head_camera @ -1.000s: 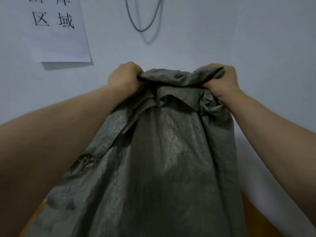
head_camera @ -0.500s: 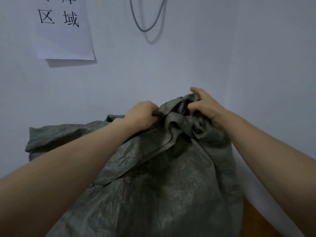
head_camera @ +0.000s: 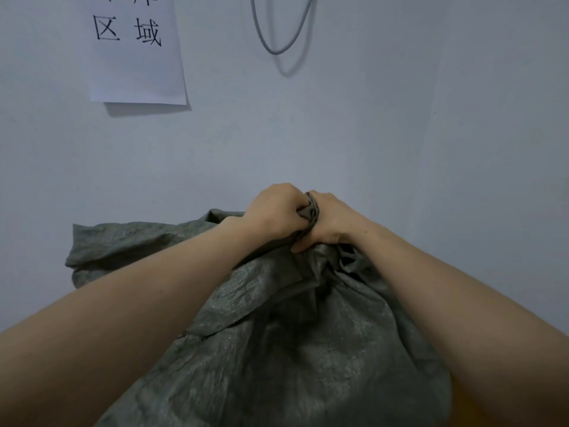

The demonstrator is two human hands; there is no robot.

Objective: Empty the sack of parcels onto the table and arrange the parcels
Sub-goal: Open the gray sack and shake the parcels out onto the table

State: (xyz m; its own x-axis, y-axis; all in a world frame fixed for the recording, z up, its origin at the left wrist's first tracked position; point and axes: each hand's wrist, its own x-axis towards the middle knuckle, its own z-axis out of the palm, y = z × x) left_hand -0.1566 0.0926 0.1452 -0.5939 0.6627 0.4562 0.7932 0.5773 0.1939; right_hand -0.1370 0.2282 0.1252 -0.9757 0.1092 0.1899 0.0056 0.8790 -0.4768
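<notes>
L hand [head_camera: 274, 211] + R hand [head_camera: 331, 223] both gripping bunched neck of grey woven sack [head_camera: 292, 349]; crinkled, bulging, contents hidden

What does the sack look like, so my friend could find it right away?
Start at the pale wall with the paper sign and the hanging grey cable. Below them, in front of the person, is a big crinkly grey-green sack. The left hand and right hand squeeze its bunched top together; it is the only cloth-like thing here.
</notes>
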